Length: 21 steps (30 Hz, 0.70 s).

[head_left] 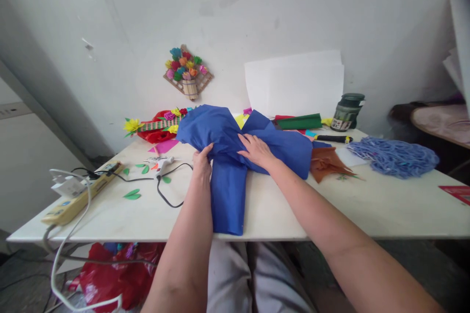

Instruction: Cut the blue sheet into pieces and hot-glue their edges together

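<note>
A plain blue cloth garment (227,195) lies bunched across the middle of the white table (282,215), one sleeve-like part stretching toward the front edge. At its left side, my left hand (202,160) grips the cloth, thumb on top, the other fingers mostly hidden. My right hand (260,150) rests on the folds with its fingers spread. A white hot glue gun (163,164) lies left of my left hand, near several green paper leaves (132,194). Brown crepe paper (326,164) lies just right of the garment.
On the left is a power strip (84,194) with a charger (68,186) and cables. Paper flowers (134,126) lie at the back. To the right are blue shredded strands (394,156), a green bottle (347,112) and a green roll (299,122). A red bag (113,274) sits below.
</note>
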Each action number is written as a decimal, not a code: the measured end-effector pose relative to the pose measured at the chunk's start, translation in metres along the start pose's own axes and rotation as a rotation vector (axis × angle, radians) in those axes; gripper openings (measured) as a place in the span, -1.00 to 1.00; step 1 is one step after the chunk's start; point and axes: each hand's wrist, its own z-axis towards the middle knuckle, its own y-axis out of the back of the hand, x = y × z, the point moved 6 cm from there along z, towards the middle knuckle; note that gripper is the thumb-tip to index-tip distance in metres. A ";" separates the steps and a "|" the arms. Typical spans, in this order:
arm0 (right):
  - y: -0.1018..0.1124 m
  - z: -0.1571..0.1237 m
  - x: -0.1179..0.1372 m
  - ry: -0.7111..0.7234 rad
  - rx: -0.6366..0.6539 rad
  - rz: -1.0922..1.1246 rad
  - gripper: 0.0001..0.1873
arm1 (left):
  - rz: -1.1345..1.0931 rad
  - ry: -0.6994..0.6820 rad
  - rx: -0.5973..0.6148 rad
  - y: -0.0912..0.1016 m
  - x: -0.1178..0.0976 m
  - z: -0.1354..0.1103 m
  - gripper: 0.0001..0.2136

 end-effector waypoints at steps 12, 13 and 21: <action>0.009 0.000 -0.003 -0.033 -0.107 -0.024 -0.37 | 0.075 0.006 0.343 -0.025 0.004 -0.016 -0.49; 0.009 0.000 -0.002 -0.030 -0.110 -0.015 -0.37 | 0.074 0.008 0.357 -0.026 0.004 -0.018 -0.50; 0.007 0.001 0.000 -0.013 -0.098 0.052 -0.36 | 0.130 -0.004 0.358 -0.023 0.006 -0.016 -0.53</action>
